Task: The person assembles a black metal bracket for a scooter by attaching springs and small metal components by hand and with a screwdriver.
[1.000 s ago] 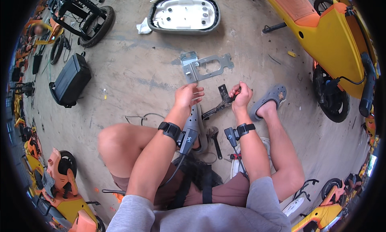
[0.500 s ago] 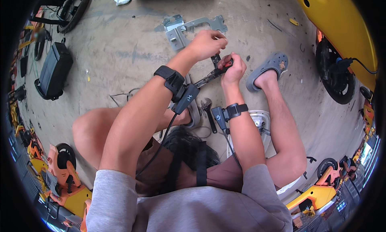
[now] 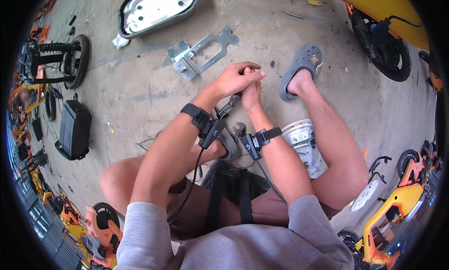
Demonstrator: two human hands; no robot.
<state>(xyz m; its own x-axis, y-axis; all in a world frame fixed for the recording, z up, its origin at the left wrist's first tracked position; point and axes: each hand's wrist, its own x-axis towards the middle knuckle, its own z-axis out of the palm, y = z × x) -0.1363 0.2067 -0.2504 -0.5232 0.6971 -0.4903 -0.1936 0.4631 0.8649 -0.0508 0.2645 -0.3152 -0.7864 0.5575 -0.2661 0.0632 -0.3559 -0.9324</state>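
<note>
In front of me, my left hand (image 3: 235,79) lies over the top of my right hand (image 3: 252,96), its thumb and fingers bent together. Whatever its fingertips pinch is hidden. My right hand is closed around the upper end of a long, narrow tool (image 3: 228,107) of dark metal. The tool slants down toward my left wrist, and its gripped end is covered by my hands, so its kind is unclear. Below them an adjustable wrench (image 3: 240,130) rests on the floor by my left foot. Beyond my hands lies a bent silver metal bracket (image 3: 206,54) with a large cutout.
A white oval shell with a dark rim (image 3: 159,10) lies at the far side. A black case (image 3: 75,129) stands left. A white housing (image 3: 301,141) sits beside my right leg. My right shoe (image 3: 301,71) and a yellow vehicle's black wheel (image 3: 381,50) are on the right.
My view has shifted, showing more of the white shell. My left hand has come down over my right hand, which stays closed on the tool; its gripped end is now covered.
</note>
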